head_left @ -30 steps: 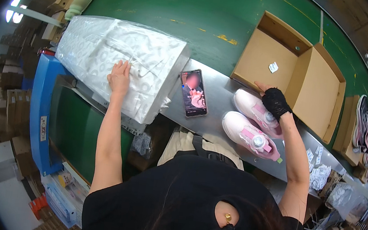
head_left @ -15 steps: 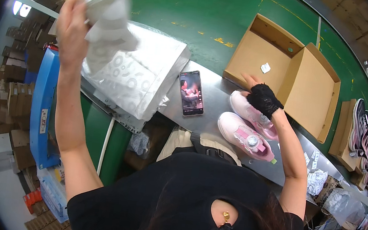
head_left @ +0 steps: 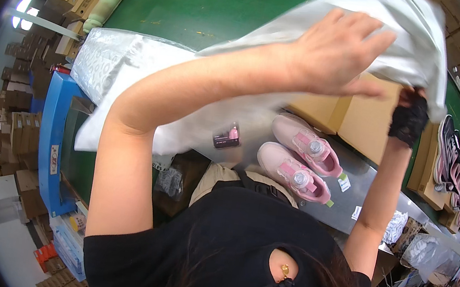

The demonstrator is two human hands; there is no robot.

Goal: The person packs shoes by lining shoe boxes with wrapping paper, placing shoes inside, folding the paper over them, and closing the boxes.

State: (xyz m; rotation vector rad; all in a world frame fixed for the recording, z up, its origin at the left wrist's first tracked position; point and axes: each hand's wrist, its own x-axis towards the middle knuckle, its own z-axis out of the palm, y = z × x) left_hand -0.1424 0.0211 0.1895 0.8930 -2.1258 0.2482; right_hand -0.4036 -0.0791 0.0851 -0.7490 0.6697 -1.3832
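A large sheet of white wrapping paper (head_left: 405, 27) billows across the bench, smeared by motion. My right hand (head_left: 409, 114), in a black fingerless glove, grips its right-hand edge; the fingertips are partly hidden by the sheet. Over the middle of the sheet, my left hand (head_left: 338, 56) has its fingers spread and thumb out. Below the sheet lie two pink sneakers, one farther off (head_left: 302, 138) and one nearer (head_left: 287, 168), with clear-wrapped stuffing in their openings and tags at the heels. An open brown shoebox (head_left: 373, 124) is mostly covered by the sheet and my left hand.
A plastic-wrapped stack of white paper (head_left: 99, 64) sits at the left. Part of a phone (head_left: 226, 136) shows beside the sneakers. Rows of dark and pink shoes (head_left: 452, 153) stand at the right. A blue plastic frame (head_left: 55, 139) rises at the left edge.
My left hand has swung from the far left to the right, drawing the sheet over the bench and box. My right hand has left the sneakers, moved right and taken hold of the sheet.
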